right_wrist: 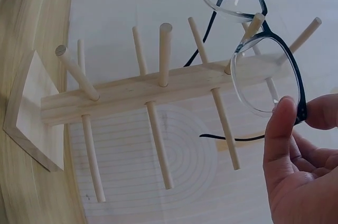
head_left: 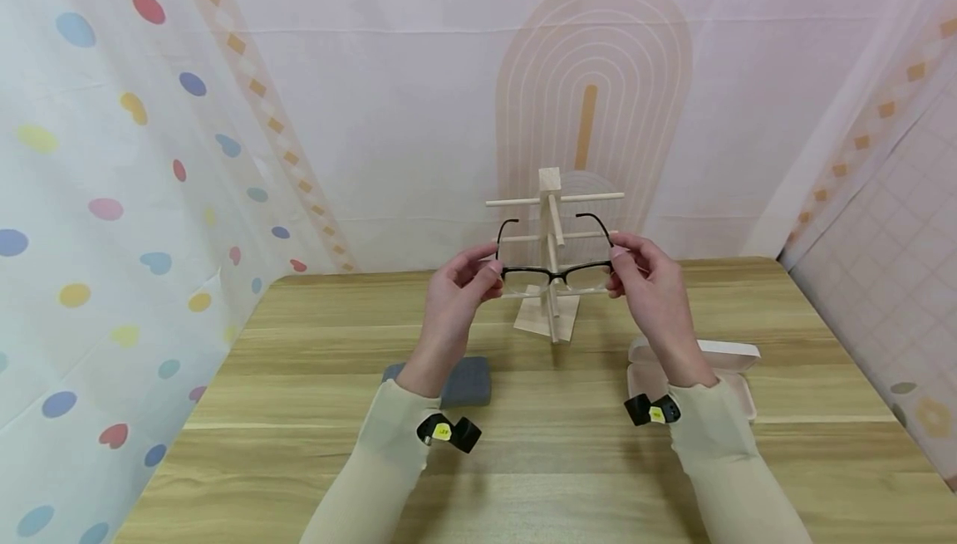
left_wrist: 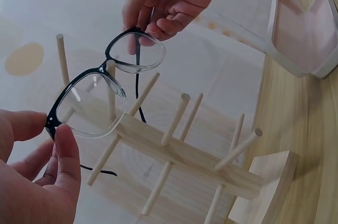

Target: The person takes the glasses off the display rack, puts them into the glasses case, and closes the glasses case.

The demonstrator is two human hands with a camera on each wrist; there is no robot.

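A pair of eyeglasses [head_left: 557, 276] with a black upper rim, clear lower rims and black temples is held up in front of a wooden peg stand [head_left: 549, 183]. At one front corner, my left hand [head_left: 459, 291] pinches the frame between thumb and fingers. My right hand [head_left: 654, 291] pinches the opposite corner the same way. Both temples are unfolded and point toward the stand, one on each side of its post. In the right wrist view, the bridge [right_wrist: 266, 29] lies beside the tip of an upper front peg [right_wrist: 255, 22]; I cannot tell whether they touch.
A blue-grey case [head_left: 471, 382] lies on the wooden table [head_left: 299, 411], partly behind my left wrist. Under my right forearm stands an open white case [head_left: 728, 353] with a pale pink inside. Several pegs stick out from the stand's post. A patterned curtain [head_left: 389, 112] hangs behind.
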